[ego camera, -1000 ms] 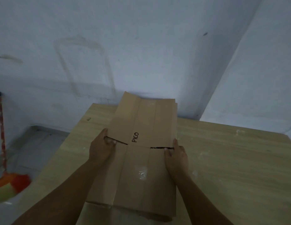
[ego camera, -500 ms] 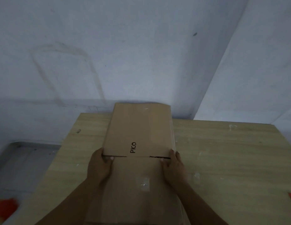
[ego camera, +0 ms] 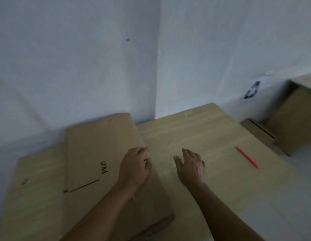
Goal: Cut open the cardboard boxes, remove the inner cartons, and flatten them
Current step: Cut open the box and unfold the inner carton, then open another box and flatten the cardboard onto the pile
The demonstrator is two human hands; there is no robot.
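A flattened cardboard box printed "PICO" lies on the left part of the wooden table, its far end against the wall. My left hand lies on the cardboard's right edge with the fingers curled over that edge. My right hand is off the cardboard, just above the bare tabletop to its right, fingers spread and relaxed, holding nothing. A slim red cutter lies on the table further right, apart from both hands.
An open cardboard box stands beyond the table's right edge, with another flap or carton in front of it. White walls meet in a corner behind the table. A dark mark sits near the table's left side.
The view has swung right. The cardboard now lies flat on the table's left part. My right hand left its edge and moved right; my left hand shifted to the cardboard's right edge.
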